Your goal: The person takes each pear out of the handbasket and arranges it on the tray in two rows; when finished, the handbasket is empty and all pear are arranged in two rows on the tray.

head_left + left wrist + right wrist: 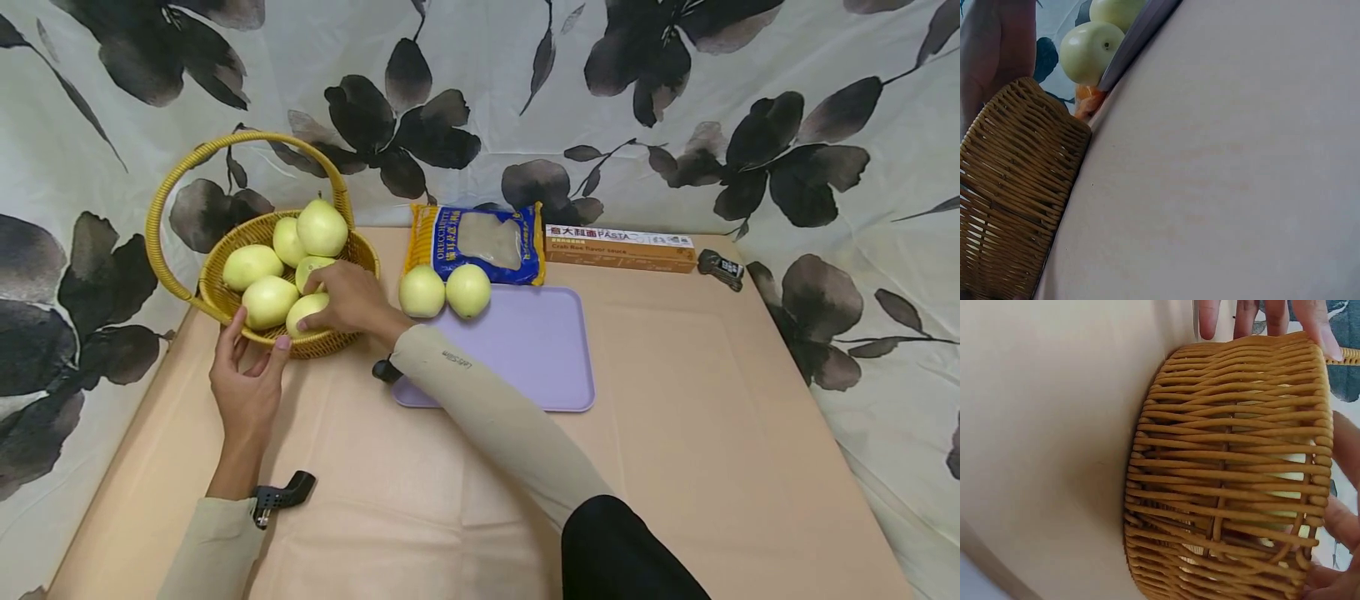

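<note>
bag (489, 243) behind 2 fruits (422, 292) near basket (324, 345)

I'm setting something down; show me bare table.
Bare table lies right of the purple tray, in front of the pasta box; the tray's right side is bare too. Crowded: the fruit basket, with left hand and right hand at it, and the tray's back-left corner, by two fruits.

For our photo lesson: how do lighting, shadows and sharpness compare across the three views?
Head view: bright, even light, lettering on the blue bag legible; left wrist view: dimmer, the wicker basket dark, tabletop hazy; right wrist view: the wicker basket's weave crisp, soft shadow beside it, lower-left corner blurred.
</note>
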Tool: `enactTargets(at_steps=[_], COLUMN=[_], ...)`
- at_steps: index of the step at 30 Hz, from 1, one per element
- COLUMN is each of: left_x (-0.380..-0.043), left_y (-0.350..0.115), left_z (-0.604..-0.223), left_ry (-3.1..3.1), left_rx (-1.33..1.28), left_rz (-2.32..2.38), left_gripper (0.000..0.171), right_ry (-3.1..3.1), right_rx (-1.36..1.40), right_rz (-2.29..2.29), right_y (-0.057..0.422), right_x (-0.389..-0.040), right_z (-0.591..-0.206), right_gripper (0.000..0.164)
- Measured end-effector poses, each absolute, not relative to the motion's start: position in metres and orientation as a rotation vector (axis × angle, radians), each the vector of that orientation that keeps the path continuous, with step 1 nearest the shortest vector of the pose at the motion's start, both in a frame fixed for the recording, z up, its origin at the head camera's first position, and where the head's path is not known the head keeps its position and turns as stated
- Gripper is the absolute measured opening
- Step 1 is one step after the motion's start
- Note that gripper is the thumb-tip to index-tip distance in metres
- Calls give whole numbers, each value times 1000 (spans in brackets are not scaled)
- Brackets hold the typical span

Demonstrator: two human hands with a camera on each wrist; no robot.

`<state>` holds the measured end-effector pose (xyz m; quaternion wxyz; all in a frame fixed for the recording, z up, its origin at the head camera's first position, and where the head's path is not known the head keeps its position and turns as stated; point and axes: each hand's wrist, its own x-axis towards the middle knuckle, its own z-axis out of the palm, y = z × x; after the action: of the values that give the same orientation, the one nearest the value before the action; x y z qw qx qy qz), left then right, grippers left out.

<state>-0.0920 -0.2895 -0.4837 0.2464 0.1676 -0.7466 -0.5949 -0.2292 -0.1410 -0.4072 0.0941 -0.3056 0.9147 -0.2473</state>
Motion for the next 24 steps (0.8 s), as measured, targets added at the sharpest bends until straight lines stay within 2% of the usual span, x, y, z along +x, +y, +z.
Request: enactTargets(at_steps=[13, 24], left_x=[-92, -93], left_y=[-289, -288], left_z=[-484, -483], left_ry=[-2023, -1986], left_rx=[455, 462], left_rz=[-1628, -1657], left_gripper=[74, 74], right_ry=[2719, 2558], right_rx=[-939, -887], right_rz=[-1126, -1565], right_y=[-97, -31], right_x=[-227, -219], right_z=[-391, -386], right_gripper=[56, 54])
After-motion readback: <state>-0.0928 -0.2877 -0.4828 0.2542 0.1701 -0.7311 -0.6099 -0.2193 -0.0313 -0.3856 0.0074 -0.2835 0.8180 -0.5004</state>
